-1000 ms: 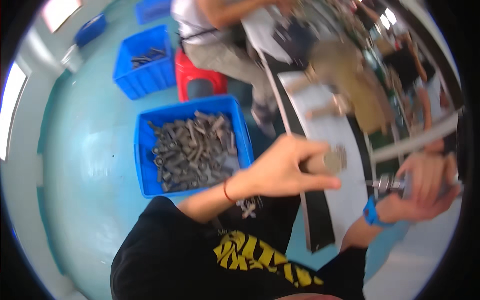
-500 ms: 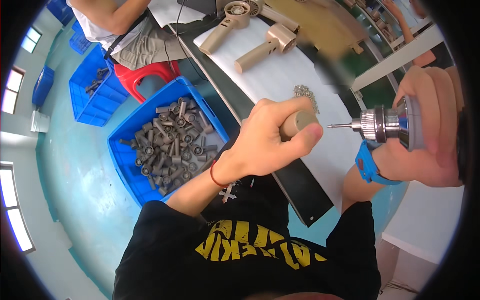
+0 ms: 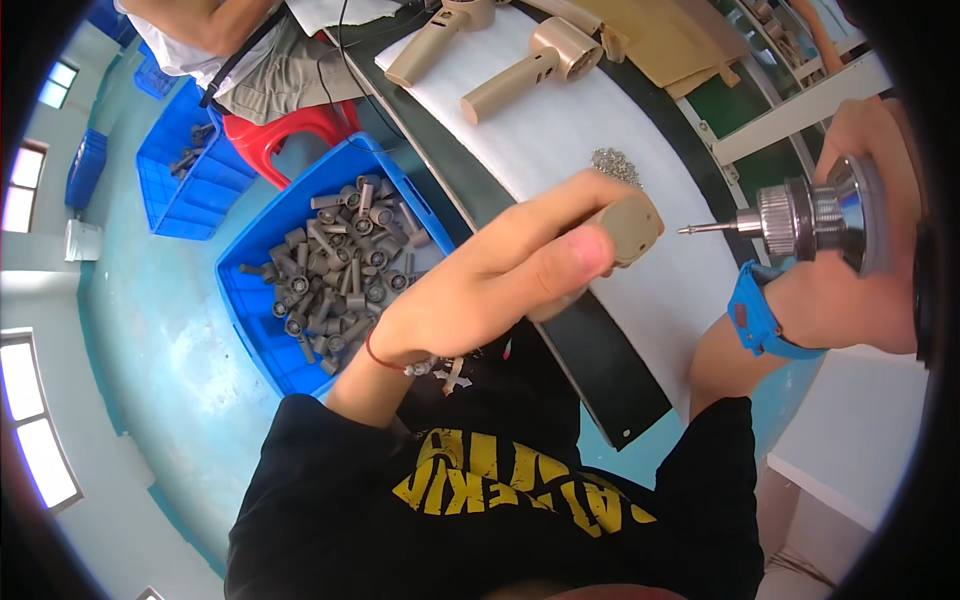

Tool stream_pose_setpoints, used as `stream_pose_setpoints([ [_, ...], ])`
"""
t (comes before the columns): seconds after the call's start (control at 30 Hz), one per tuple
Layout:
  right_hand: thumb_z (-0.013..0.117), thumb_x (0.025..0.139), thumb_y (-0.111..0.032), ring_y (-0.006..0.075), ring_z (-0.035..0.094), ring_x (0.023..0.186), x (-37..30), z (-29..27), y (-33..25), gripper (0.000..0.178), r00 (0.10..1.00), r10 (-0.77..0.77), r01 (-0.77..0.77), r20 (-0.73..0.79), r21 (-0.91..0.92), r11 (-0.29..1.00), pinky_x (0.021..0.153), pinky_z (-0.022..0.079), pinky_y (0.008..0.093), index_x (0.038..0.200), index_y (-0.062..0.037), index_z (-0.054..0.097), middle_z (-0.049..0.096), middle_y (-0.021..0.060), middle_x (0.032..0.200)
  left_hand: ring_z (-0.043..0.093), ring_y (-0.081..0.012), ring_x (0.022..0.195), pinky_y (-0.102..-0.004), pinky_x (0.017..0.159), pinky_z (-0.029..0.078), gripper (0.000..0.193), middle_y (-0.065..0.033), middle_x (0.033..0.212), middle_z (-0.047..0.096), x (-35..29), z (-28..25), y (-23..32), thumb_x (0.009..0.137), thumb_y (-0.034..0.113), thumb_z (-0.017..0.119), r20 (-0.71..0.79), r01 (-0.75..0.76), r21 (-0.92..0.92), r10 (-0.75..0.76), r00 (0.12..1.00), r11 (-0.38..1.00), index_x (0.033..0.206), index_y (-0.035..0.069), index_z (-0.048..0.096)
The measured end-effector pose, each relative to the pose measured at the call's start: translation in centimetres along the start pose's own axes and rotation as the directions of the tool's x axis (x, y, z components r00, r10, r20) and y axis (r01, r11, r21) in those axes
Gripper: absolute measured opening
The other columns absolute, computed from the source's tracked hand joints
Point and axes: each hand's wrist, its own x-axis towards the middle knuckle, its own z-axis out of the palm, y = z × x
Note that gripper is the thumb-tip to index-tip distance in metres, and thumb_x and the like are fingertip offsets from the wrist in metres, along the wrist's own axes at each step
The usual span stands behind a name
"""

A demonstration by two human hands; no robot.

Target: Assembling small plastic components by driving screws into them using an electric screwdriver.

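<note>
My left hand [image 3: 490, 280] is closed around a beige handheld fan [image 3: 630, 232]; its rounded end, with small holes, points right, and most of its body is hidden by my fingers. On the right, my right hand [image 3: 870, 285] grips an electric screwdriver [image 3: 790, 222]. Its thin bit points left at the fan's end, with a gap between them. Just beyond my left hand, a small heap of screws [image 3: 614, 165] lies on the white sheet [image 3: 590, 125]. Two more beige fans, one at the far left [image 3: 432, 48] and another beside it [image 3: 520, 80], lie farther back.
A blue crate [image 3: 250, 345] full of grey fan parts [image 3: 345, 260] stands left of the table. Behind it are another blue crate [image 3: 190, 205] and a person [image 3: 270, 75] on a red stool [image 3: 280, 130]. Cardboard [image 3: 670, 45] and a metal frame [image 3: 800, 110] border the table's far side.
My left hand has turned and shifted slightly, bringing more of the fan's end into view. The screwdriver has moved a little right and up in the picture, and the view has tilted slightly.
</note>
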Motion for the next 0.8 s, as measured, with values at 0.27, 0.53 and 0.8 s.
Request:
stream_pose_setpoints([
  [0.27,0.051,0.091,-0.03,0.0108,0.04,0.045,-1.2,-0.1,-0.2,0.025,1.0,0.016,-0.017,0.012,0.112,0.994,0.051,0.038,0.0235,0.084,-0.0068,0.047,0.038,-0.0008,0.052,0.056,-0.0127,0.058,-0.024,0.056,0.044,0.044,-0.0055,0.063,0.056,2.1,1.5,-1.1,0.084,0.032,0.075,-0.091,-0.1,-0.266,0.078,0.993,0.959,0.1,0.002,0.048],
  [0.53,0.051,0.092,-0.031,0.0109,0.04,0.046,0.4,-3.7,0.3,0.026,0.994,0.04,-0.062,0.101,0.228,0.972,0.052,0.037,0.0239,0.087,-0.0061,0.048,0.038,-0.0009,0.053,0.04,-0.0062,0.049,-0.0231,0.047,0.031,0.016,0.0012,0.055,0.047,1.8,3.0,0.1,0.083,0.016,0.056,-0.236,-0.104,0.325,0.187,0.953,0.94,0.076,0.002,0.054],
  [0.8,0.051,0.092,-0.032,0.0111,0.04,0.047,0.4,0.0,0.4,0.026,0.974,0.067,-0.134,0.218,0.31,0.941,0.053,0.037,0.0244,0.09,-0.0054,0.05,0.038,-0.0011,0.054,0.048,-0.013,0.046,-0.026,0.047,0.039,0.016,-0.0053,0.054,0.052,2.0,3.3,-0.8,0.083,0.015,0.056,-0.142,-0.119,0.466,0.207,0.968,0.877,0.085,-0.001,0.059],
])
